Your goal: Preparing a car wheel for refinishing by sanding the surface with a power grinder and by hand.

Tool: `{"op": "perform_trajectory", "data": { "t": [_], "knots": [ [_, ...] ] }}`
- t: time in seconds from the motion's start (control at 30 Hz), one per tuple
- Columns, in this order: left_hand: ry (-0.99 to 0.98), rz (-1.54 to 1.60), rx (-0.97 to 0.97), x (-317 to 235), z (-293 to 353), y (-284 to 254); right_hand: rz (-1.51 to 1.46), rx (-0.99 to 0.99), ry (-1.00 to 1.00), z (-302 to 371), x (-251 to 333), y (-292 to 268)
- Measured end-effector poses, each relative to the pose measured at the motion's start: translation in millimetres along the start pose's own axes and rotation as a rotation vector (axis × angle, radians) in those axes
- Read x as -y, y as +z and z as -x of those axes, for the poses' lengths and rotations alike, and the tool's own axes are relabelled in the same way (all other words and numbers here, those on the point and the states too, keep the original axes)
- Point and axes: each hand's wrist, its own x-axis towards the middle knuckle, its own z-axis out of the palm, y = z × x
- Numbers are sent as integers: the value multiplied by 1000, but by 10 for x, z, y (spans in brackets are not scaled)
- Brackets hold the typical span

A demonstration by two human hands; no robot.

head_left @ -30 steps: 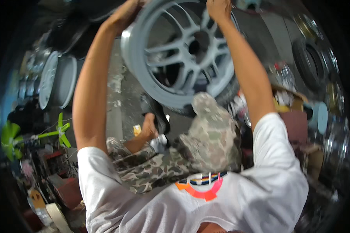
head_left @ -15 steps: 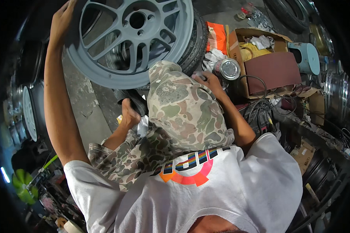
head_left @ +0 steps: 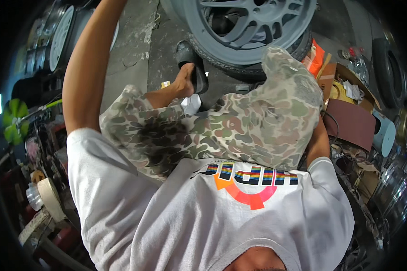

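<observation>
A grey multi-spoke wheel rim lies at the top, resting on a black tyre. My left arm reaches up past the top edge, so my left hand is out of the picture. On the right, my right forearm goes down behind my raised knee in camouflage trousers, which hides my right hand. What either hand holds or touches does not show. My foot, beside a dark slipper, is on the floor below the tyre.
To the right stand a cardboard box with a yellow cloth, a reddish-brown sheet, a light-blue stool and another tyre. An orange bag lies by the wheel. At left are a green fan and stacked rims.
The view has swung left, so the wheel and box sit further right. My left hand has left the picture at the top. My right hand and the metal can beside it are now hidden.
</observation>
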Motion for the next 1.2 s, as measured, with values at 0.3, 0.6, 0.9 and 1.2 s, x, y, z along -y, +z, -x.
{"op": "perform_trajectory", "data": {
  "t": [0.3,0.6,0.9,1.2],
  "knots": [
    [-261,-313,717,4062,2774,-215,-592,-95,-196,127,475,-429],
    [-298,-31,259,3187,1946,1341,-1154,-168,43,233,-73,-492],
    [-418,119,-216,2590,2147,1018,-1107,-729,55,239,463,-2275],
    [-289,513,-556,1967,3045,-290,-937,-811,-20,-73,571,-3018]
  ]
}}
